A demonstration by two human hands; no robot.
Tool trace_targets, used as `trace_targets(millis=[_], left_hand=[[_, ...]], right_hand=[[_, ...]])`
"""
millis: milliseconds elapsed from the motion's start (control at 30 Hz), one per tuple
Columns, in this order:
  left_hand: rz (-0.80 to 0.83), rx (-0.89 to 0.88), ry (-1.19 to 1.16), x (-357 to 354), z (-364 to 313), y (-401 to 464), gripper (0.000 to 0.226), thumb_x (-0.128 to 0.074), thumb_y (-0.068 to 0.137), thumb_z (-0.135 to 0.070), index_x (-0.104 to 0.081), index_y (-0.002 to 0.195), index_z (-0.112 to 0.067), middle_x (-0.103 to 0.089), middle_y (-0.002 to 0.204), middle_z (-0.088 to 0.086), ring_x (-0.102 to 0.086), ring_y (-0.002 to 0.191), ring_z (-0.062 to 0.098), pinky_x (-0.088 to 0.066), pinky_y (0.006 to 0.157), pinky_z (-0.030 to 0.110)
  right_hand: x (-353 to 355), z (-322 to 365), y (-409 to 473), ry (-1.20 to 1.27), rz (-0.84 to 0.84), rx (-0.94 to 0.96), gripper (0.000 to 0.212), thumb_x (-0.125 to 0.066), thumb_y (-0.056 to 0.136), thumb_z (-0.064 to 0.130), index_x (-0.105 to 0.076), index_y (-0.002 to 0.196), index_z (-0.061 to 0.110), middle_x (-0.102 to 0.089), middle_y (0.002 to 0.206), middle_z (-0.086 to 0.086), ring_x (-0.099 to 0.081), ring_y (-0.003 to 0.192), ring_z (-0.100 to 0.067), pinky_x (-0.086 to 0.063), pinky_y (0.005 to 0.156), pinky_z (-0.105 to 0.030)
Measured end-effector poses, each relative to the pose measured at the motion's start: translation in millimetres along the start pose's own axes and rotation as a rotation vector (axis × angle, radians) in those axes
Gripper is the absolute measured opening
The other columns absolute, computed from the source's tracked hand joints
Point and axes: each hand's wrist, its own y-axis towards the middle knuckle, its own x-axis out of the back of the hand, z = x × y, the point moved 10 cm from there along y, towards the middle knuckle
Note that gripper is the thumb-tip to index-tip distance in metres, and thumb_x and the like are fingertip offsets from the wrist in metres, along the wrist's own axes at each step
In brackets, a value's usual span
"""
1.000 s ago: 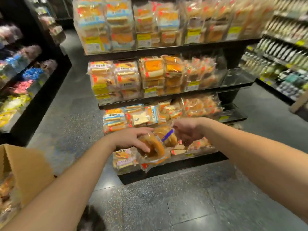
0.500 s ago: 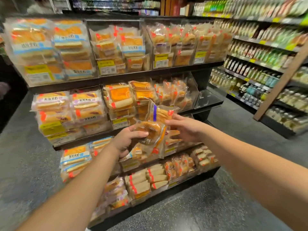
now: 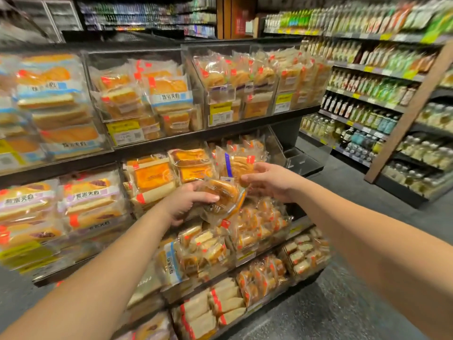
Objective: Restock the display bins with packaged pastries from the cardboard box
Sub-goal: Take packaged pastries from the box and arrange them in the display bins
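My left hand (image 3: 188, 202) grips a bagged pastry (image 3: 221, 195), right hand (image 3: 267, 181) pinches another (image 3: 239, 165) (middle shelf); next, tuck both into that bin (image 3: 274, 146).

Bottle shelves (image 3: 362, 94) right of pastry bins (image 3: 157, 99)

I have only one view, a wide-angle camera worn on the head, looking forward and slightly down along both outstretched forearms. It faces the black tiered shelf rack of clear plastic bins (image 3: 157, 141) from close range, with the bottle-lined wall shelves (image 3: 367, 99) at right.
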Motion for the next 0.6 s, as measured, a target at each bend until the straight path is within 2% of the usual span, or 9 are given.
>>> trace_targets(millis=[67, 133, 200, 267, 300, 400, 467, 533, 600], left_hand=[[-0.004, 0.002, 0.043, 2.6, -6.9, 15.0, 0.027, -0.068, 0.085, -0.004, -0.066, 0.110, -0.012, -0.077, 0.097, 0.000, -0.074, 0.090, 0.013, -0.056, 0.079, 0.025], [-0.012, 0.016, 0.086, 4.2, -10.9, 30.4, 0.031, -0.071, 0.083, -0.008, -0.066, 0.114, -0.013, -0.077, 0.099, 0.000, -0.073, 0.093, 0.014, -0.055, 0.085, 0.028], [-0.028, 0.029, 0.112, 4.8, -14.7, 48.4, 0.053, -0.080, 0.073, -0.018, -0.063, 0.123, -0.012, -0.076, 0.104, 0.000, -0.071, 0.099, 0.016, -0.053, 0.091, 0.031], [-0.041, 0.047, 0.164, 1.7, -20.4, 64.9, 0.085, -0.091, 0.055, -0.033, -0.059, 0.131, -0.014, -0.074, 0.112, 0.000, -0.068, 0.109, 0.019, -0.049, 0.101, 0.038], [-0.043, 0.053, 0.183, -1.5, -22.9, 73.8, 0.090, -0.091, 0.050, -0.038, -0.060, 0.131, -0.015, -0.074, 0.114, -0.001, -0.067, 0.111, 0.020, -0.047, 0.104, 0.041], [-0.046, 0.058, 0.200, -12.4, -28.1, 102.3, 0.054, -0.084, 0.069, -0.028, -0.066, 0.120, -0.019, -0.075, 0.108, -0.004, -0.068, 0.107, 0.017, -0.046, 0.106, 0.041], [-0.064, 0.053, 0.240, -20.0, -33.0, 118.7, 0.056, -0.086, 0.066, -0.030, -0.066, 0.118, -0.023, -0.075, 0.109, -0.006, -0.067, 0.109, 0.016, -0.044, 0.107, 0.040], [-0.092, 0.067, 0.214, -26.3, -33.8, 136.2, 0.079, -0.090, 0.052, -0.035, -0.063, 0.125, -0.022, -0.074, 0.112, -0.005, -0.065, 0.113, 0.018, -0.043, 0.108, 0.040], [-0.143, 0.083, 0.176, -30.5, -34.1, 155.1, 0.080, -0.089, 0.055, -0.031, -0.061, 0.129, -0.016, -0.074, 0.112, -0.001, -0.066, 0.113, 0.021, -0.045, 0.106, 0.040]], right_hand=[[11.8, 8.1, 10.5, -0.058, 0.010, 0.017, 0.047, -0.080, 0.082, 0.031, -0.063, 0.123, 0.015, -0.070, 0.121, -0.009, -0.063, 0.118, -0.033, -0.049, 0.105, -0.049], [24.4, 11.0, 21.4, -0.113, 0.017, 0.013, 0.055, -0.084, 0.075, 0.038, -0.065, 0.123, 0.018, -0.072, 0.119, -0.006, -0.066, 0.115, -0.029, -0.051, 0.102, -0.049], [39.6, 11.3, 33.2, -0.149, 0.029, 0.003, 0.049, -0.081, 0.077, 0.034, -0.065, 0.121, 0.018, -0.073, 0.116, -0.004, -0.068, 0.111, -0.025, -0.054, 0.099, -0.046], [54.9, 12.3, 46.0, -0.193, 0.042, 0.003, 0.040, -0.077, 0.083, 0.029, -0.066, 0.120, 0.017, -0.074, 0.113, -0.003, -0.070, 0.108, -0.023, -0.055, 0.098, -0.046], [63.5, 12.7, 52.7, -0.227, 0.046, 0.006, 0.039, -0.077, 0.084, 0.029, -0.066, 0.119, 0.017, -0.074, 0.112, -0.003, -0.070, 0.107, -0.023, -0.055, 0.097, -0.046], [88.4, 15.4, 75.0, -0.359, 0.048, 0.013, 0.056, -0.082, 0.074, 0.043, -0.065, 0.123, 0.020, -0.074, 0.111, 0.000, -0.071, 0.102, -0.020, -0.057, 0.093, -0.045], [107.9, 18.9, 89.8, -0.471, 0.053, 0.029, 0.070, -0.082, 0.068, 0.056, -0.062, 0.127, 0.024, -0.073, 0.111, 0.004, -0.071, 0.100, -0.015, -0.058, 0.091, -0.041], [127.2, 23.1, 100.7, -0.508, 0.094, 0.037, 0.047, -0.078, 0.081, 0.046, -0.064, 0.121, 0.026, -0.073, 0.107, 0.006, -0.070, 0.096, -0.012, -0.057, 0.083, -0.033], [148.0, 23.1, 108.7, -0.504, 0.147, 0.024, 0.031, -0.073, 0.089, 0.036, -0.065, 0.117, 0.028, -0.074, 0.105, 0.006, -0.069, 0.097, -0.012, -0.054, 0.081, -0.032]])
